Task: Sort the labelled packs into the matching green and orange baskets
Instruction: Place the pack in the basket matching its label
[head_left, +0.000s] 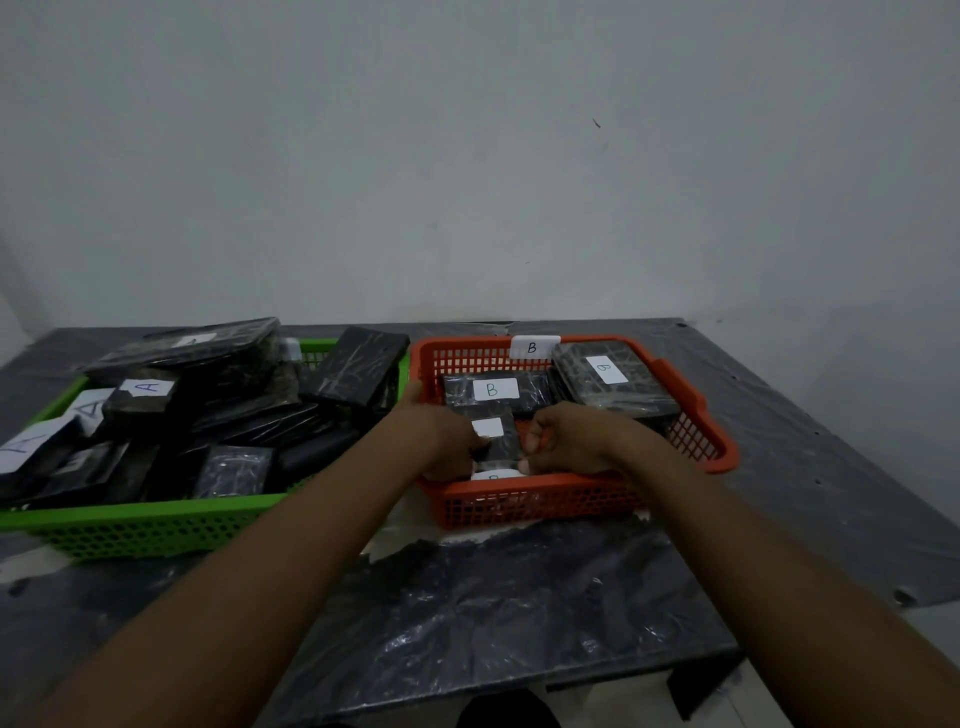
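HANDS: your left hand (448, 434) and right hand (569, 441) each grip one side of a small pack (496, 441), fingers curled, keeping it level | PACK: low inside orange basket (524, 501), beside B-labelled packs (493, 389) | WHY: probably matches its B tag (532, 347); letter unreadable | green basket (130, 530): A-labelled packs (148, 392).

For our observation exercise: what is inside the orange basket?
Two B-labelled packs, plus a third pack gripped by the left hand and right hand. Hands largely hide what lies beneath.

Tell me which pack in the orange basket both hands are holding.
The small pack at the front, gripped between left hand and right hand; the flat B pack and tilted B pack lie behind, ungripped.
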